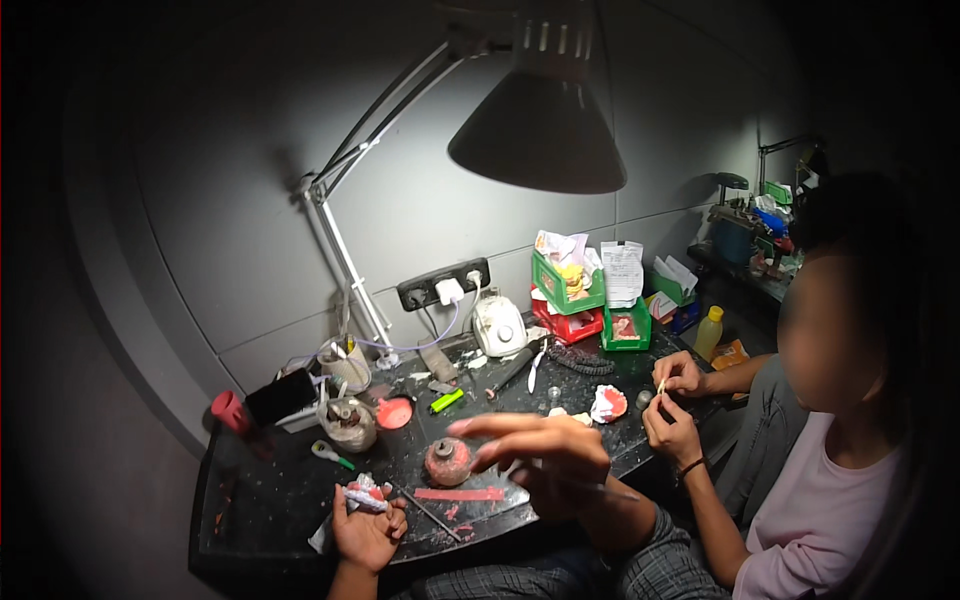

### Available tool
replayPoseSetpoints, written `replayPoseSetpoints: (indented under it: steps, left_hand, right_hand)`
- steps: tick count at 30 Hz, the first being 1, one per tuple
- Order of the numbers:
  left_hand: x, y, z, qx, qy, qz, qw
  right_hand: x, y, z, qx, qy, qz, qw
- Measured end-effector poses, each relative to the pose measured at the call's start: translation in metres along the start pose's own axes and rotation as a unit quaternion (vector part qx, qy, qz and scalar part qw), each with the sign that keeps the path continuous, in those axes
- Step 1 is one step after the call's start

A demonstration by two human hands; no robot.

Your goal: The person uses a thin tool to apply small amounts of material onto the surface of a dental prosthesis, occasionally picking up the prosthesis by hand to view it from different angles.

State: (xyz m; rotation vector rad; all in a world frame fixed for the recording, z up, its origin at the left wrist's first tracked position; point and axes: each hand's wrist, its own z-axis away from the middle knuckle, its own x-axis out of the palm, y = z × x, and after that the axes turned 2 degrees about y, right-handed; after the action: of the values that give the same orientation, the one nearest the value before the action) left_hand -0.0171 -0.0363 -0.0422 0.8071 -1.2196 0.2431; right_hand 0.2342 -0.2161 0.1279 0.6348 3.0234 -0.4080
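Two hands at a dark workbench under a desk lamp.

The left hand lies palm up, fingers curled around a pink-and-white dental model in its palm. The right hand hovers with fingers spread and loose, a thin metal tool under it; whether it grips the tool I cannot tell. Left of its fingertips sits a small round burner; just below them lies a pink wax strip. Farther back, green and red bins hold papers and small parts.

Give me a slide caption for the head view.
Left hand holds a pink-and-white dental model under a desk lamp.
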Motion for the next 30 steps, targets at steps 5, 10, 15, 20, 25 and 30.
replayPoseSetpoints:
  steps: [5, 10, 15, 20, 25, 30]
  left_hand:
    - [-0.022, 0.0, -0.009, 0.074, -0.002, -0.089, 0.993]
    - [-0.011, 0.006, -0.008, -0.046, -0.035, -0.038, 0.998]
    - [-0.005, -0.002, -0.007, 0.009, 0.01, -0.032, 0.999]
    - [-0.021, 0.015, -0.012, 0.004, 0.029, -0.1, 0.995]
    - [-0.002, 0.005, -0.019, 0.024, 0.046, -0.112, 0.992]
    - [-0.004, 0.005, -0.021, 0.023, 0.057, -0.115, 0.992]
  right_hand:
    - [-0.007, -0.033, -0.055, -0.158, -0.231, -0.041, 0.959]
    - [-0.045, -0.043, -0.054, -0.082, -0.474, -0.067, 0.874]
    - [-0.064, -0.059, -0.072, -0.037, -0.57, -0.011, 0.821]
    - [-0.072, -0.079, -0.096, -0.002, -0.622, 0.038, 0.782]
    - [-0.082, -0.09, -0.099, 0.034, -0.628, 0.07, 0.774]
    - [-0.085, -0.091, -0.096, 0.052, -0.628, 0.078, 0.773]
